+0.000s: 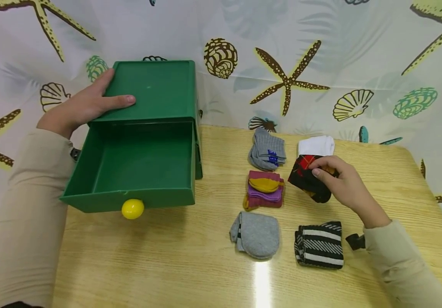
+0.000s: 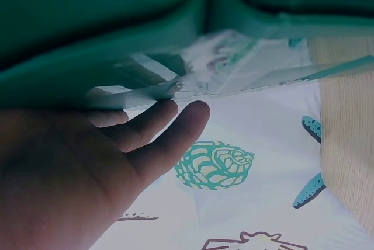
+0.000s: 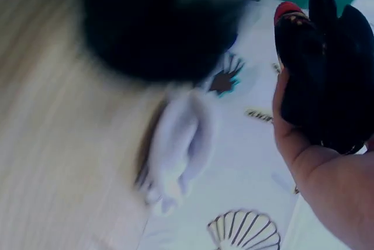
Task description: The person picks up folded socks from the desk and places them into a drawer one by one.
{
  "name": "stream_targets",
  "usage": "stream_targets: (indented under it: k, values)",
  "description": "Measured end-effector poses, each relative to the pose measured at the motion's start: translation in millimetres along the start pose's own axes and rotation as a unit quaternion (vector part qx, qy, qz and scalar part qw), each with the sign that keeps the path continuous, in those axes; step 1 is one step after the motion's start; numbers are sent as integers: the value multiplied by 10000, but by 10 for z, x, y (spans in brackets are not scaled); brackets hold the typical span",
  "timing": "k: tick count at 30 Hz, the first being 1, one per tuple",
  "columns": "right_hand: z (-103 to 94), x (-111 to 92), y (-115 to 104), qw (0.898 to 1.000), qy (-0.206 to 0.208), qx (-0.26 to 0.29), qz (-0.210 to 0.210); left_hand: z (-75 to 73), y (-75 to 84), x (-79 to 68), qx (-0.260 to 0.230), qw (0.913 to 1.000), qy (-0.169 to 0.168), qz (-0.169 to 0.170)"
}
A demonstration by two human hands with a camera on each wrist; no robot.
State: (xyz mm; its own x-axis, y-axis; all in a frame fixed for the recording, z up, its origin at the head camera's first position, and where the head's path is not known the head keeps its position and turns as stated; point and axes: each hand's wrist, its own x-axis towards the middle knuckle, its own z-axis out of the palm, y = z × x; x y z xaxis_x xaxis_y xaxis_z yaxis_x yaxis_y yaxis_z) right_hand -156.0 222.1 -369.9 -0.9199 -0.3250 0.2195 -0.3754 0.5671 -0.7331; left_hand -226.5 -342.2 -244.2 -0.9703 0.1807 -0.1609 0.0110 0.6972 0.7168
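Observation:
My left hand rests on the left edge of the green drawer unit, thumb extended over its top. In the left wrist view, the straight fingers lie along the unit's side. Its drawer, with a round yellow knob, stands pulled out with nothing inside. My right hand pinches a folded black sock with red plaid between thumb and fingers. The sock is held tilted, just in front of the folded white socks. In the right wrist view the black sock lies against the palm.
Left of the right hand, folded grey ribbed socks, maroon, purple and mustard socks and light grey socks form a column on the wooden table. Black-and-white striped socks lie nearer. A shell-and-starfish cloth hangs behind.

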Motion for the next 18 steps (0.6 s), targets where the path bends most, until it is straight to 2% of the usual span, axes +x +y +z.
stream_targets:
  k: [5, 9, 18]
  values:
    - [21, 85, -239, 9927, -235, 1133, 355, -9, -15, -5, -7, 10000, 18, -29]
    - [68, 163, -421, 9808, -454, 1863, 345, -13, -19, -8, -12, 10000, 21, -49]
    - [224, 396, -958, 9718, -488, 2302, -149, -12, -20, 0, -32, 10000, 37, 9]
